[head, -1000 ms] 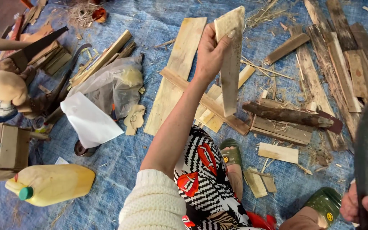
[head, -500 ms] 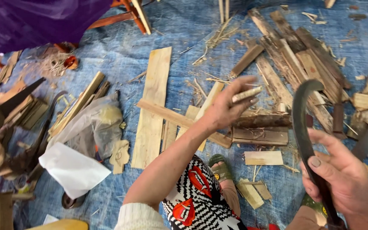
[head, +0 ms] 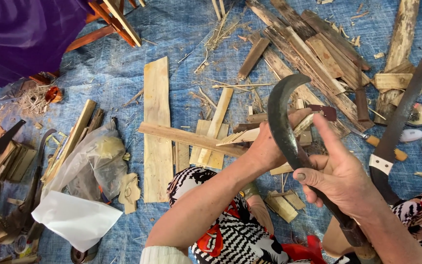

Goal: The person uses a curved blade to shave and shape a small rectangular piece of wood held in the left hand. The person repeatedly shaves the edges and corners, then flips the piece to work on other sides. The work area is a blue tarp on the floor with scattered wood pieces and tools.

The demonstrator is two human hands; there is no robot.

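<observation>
Beside right hand (head: 340, 176), sickle (head: 289, 132) tip-upward.

We see a cream knit sleeve (head: 164, 254) and black-and-white zigzag trousers (head: 235, 234) (with red patches), plus two bare hands.

Layout as I see it: wood scraps spread over a floor tarp, both hands in the near middle.

I see the right hand (head: 340, 178) in the near right, wrapped around a curved blade (head: 289, 132) that arcs up and left in front of the left hand (head: 269, 146). The left hand holds a thin wood strip (head: 250, 136), and the long stick (head: 191, 138) beside it lies crosswise over the wide plank (head: 157, 129) to the left. Left of that plank sits a plastic bag (head: 96, 161), with a paper sheet (head: 76, 220) nearer me. A heap of split slats (head: 313, 54) lies at the far right, and a long flat blade (head: 399, 117) slants down the right edge on the tarp (head: 123, 63).
</observation>
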